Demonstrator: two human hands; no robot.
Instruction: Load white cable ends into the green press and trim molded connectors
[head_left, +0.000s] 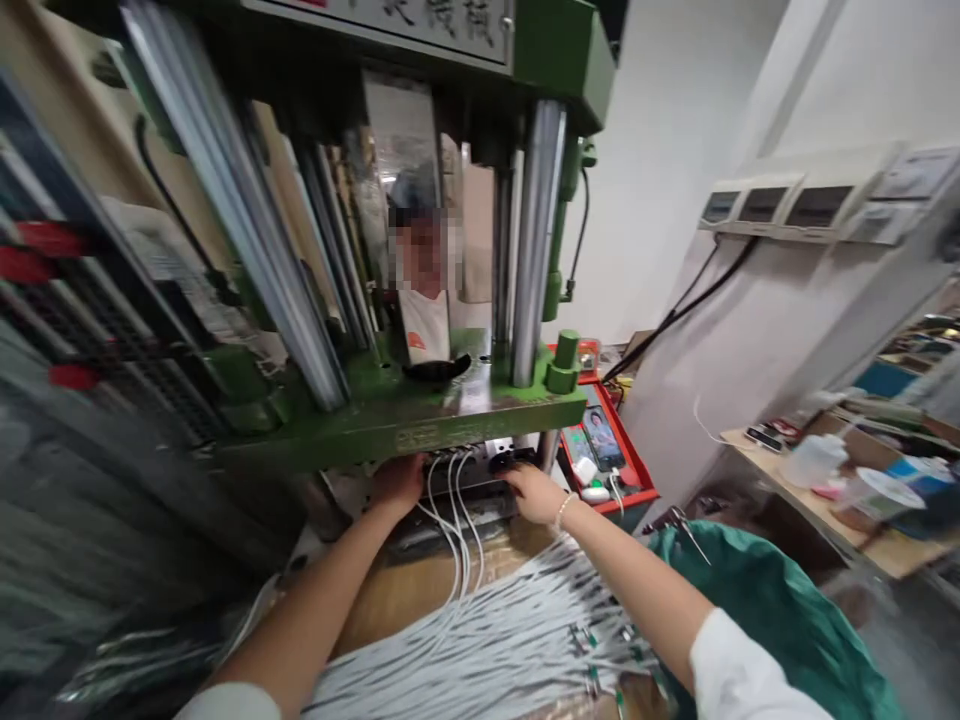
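Note:
Both arms reach forward under the green press plate (420, 425). My left hand (399, 484) is at the left end of a metal mould (476, 472), beside several white cables (457, 510) that come out of its front; its fingertips are hidden. My right hand (534, 492), with a bracelet at the wrist, is at the mould's right end, its fingers bent against a black knob or handle (511, 460). Whether they grip it is not clear. A thick spread of white cables (480, 640) with green and metal ends lies below the hands.
Steel columns (538, 250) of the press rise on both sides. To the right are a red tray (634, 470) with a phone (600, 435), a green cloth-lined container (780, 600) and a cluttered wooden table (840, 510). A mirror-like panel (420, 150) shows a person.

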